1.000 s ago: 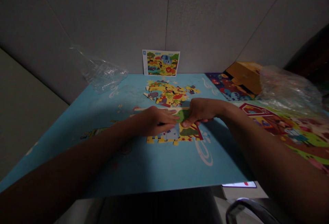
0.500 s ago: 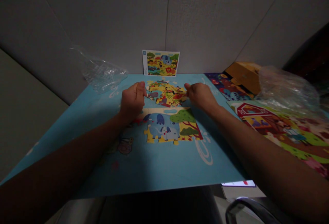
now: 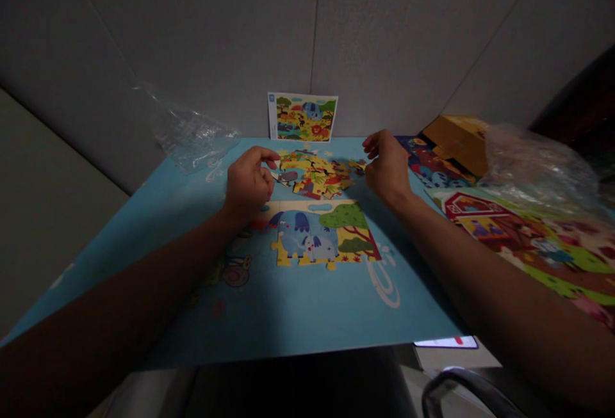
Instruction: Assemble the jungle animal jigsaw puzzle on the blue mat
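Observation:
My left hand (image 3: 250,181) is at the left edge of a heap of loose jigsaw pieces (image 3: 319,175), its index finger stretched out and apart from the thumb, with nothing visible between them. On the other side, my right hand (image 3: 388,163) is raised, fingers loosely bent and apart, no piece showing in it. A few pieces (image 3: 358,167) lie just beside its fingers. Nearer to me, between my forearms, a joined puzzle section (image 3: 307,235) shows two blue elephants and a green tree; my left wrist is close to its upper left corner.
A picture card (image 3: 303,117) leans against the wall behind the heap. Crumpled clear plastic (image 3: 196,143) lies at the back left of the blue table (image 3: 307,315). To the right are a farm picture (image 3: 523,239), an orange-brown box (image 3: 456,146) and more plastic wrap (image 3: 538,159).
My right hand has moved right and up, away from the heap, its fingers loosening. My left index finger has stretched out from a closed fist. The elephant section stays in place.

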`<action>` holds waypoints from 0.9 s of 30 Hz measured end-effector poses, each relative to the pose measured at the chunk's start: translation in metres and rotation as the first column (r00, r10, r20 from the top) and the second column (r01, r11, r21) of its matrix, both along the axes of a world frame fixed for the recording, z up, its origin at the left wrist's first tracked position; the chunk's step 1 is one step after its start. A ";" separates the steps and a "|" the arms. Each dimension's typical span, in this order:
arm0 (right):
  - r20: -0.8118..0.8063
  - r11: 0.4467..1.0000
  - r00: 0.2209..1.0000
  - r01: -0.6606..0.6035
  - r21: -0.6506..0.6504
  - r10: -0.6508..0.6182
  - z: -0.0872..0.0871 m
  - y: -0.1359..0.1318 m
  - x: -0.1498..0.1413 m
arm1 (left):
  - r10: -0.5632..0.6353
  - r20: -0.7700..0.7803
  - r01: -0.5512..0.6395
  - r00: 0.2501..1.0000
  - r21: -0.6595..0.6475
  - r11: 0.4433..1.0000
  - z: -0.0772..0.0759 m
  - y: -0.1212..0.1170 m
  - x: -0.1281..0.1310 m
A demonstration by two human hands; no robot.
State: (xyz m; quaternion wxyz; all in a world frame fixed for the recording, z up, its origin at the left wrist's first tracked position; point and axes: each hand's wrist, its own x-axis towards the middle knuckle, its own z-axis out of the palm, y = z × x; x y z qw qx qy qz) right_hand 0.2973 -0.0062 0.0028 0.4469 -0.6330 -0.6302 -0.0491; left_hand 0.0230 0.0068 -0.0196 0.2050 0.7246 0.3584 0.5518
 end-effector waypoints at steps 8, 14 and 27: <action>0.063 0.993 0.998 0.003 -0.116 0.004 0.003 -0.005 -0.007 | -0.059 -0.061 0.067 0.996 0.134 0.989 0.000 0.000 0.002; 0.234 0.913 0.972 0.084 -0.399 0.013 0.007 -0.016 -0.028 | -0.023 -0.137 0.050 0.990 0.191 0.980 0.003 -0.002 0.001; 0.317 0.897 0.931 -0.023 -0.442 0.180 0.008 -0.028 -0.050 | -0.045 -0.316 0.128 0.948 0.246 0.961 0.004 -0.001 -0.001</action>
